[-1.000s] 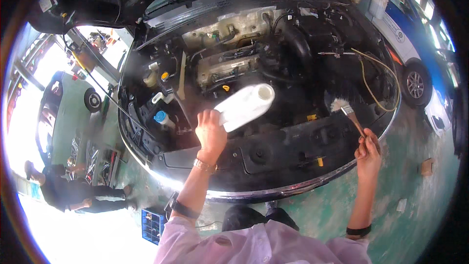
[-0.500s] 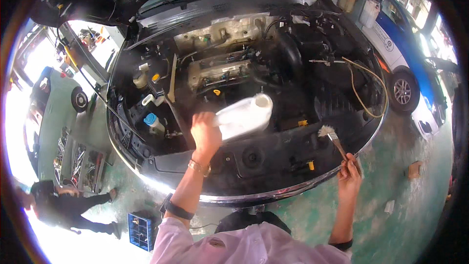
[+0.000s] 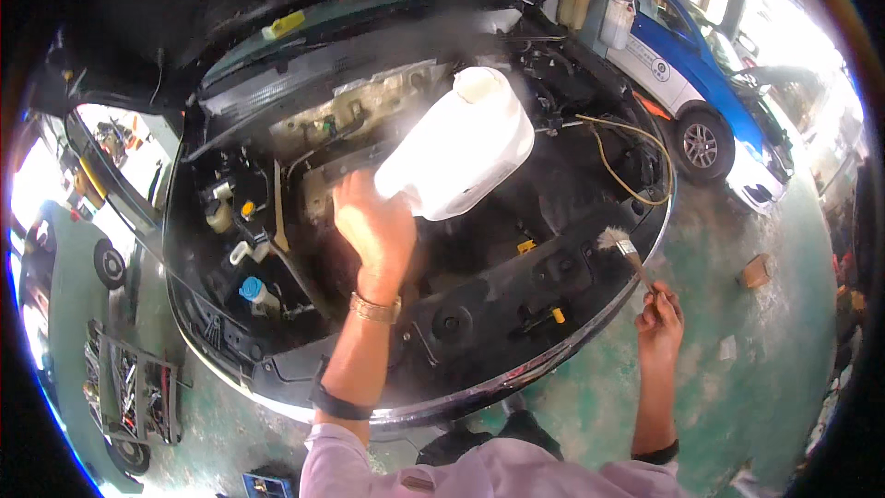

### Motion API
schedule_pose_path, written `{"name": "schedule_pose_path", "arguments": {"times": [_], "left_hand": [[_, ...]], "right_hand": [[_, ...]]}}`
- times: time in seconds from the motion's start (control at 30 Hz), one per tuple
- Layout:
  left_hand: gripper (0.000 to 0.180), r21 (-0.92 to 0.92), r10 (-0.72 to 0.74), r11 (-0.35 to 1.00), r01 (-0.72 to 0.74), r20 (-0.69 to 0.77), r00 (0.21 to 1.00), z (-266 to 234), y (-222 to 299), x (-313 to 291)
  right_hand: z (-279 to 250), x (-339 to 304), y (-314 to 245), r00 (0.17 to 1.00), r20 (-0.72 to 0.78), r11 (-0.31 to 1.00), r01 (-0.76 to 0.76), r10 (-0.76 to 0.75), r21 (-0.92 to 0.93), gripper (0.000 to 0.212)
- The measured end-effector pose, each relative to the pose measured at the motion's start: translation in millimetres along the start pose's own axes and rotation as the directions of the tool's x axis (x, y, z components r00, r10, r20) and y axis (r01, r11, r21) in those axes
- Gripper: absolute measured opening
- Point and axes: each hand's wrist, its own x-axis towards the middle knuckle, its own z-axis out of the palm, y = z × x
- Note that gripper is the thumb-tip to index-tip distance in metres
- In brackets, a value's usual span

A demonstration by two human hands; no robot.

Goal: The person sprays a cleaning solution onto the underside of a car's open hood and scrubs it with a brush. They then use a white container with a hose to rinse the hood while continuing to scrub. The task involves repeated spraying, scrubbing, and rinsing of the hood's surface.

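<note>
My left hand (image 3: 376,232) is closed round the near end of a white plastic jug (image 3: 461,148), its grip partly hidden. The jug is held aslant above the engine bay (image 3: 442,286), its cut-open end pointing away from me. Its size hides much of the engine beneath. Over by the front right edge of the car, my right hand (image 3: 660,318) grips the wooden handle of a flat paintbrush (image 3: 630,251). The brush's pale bristles point up and away, above the bay's front edge.
A thin tan hose (image 3: 666,171) curves along the bay's right side. The raised hood (image 3: 120,18) hangs overhead. At left stand a blue-capped reservoir (image 3: 261,293) and a tool cart (image 3: 134,383). A blue-and-white car (image 3: 687,83) is parked at right; a small box (image 3: 755,271) lies on the floor.
My left hand has lifted the jug up and farther over the engine, so it looks larger. The whole view has turned and shifted. My right hand still holds the paintbrush.
</note>
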Motion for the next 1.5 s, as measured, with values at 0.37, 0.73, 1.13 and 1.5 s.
{"name": "schedule_pose_path", "arguments": {"times": [0.37,0.73,1.13,1.5], "left_hand": [[0.033,-0.127,0.208,0.972,-0.197,0.085,0.974,100.6,154.8,-98.0],[0.031,-0.119,0.297,0.955,-0.272,0.375,0.878,179.1,231.9,-183.8],[0.045,-0.146,0.252,0.968,-0.206,0.5,0.828,179.6,249.0,-212.1],[0.043,-0.038,-0.182,0.98,0.196,0.236,0.955,83.9,210.4,-261.9]], "right_hand": [[-93.5,125.7,-57.7,0.988,0.072,0.984,0.124,-0.134,0.126,0.028],[-188.7,244.5,-92.2,0.96,0.266,0.977,0.024,-0.081,0.211,0.027],[-170.4,260.1,-101.5,0.93,0.36,0.971,-0.018,-0.072,0.24,0.03],[-77.2,234.4,-64.5,0.83,0.557,0.989,-0.107,0.031,0.105,0.033]]}}
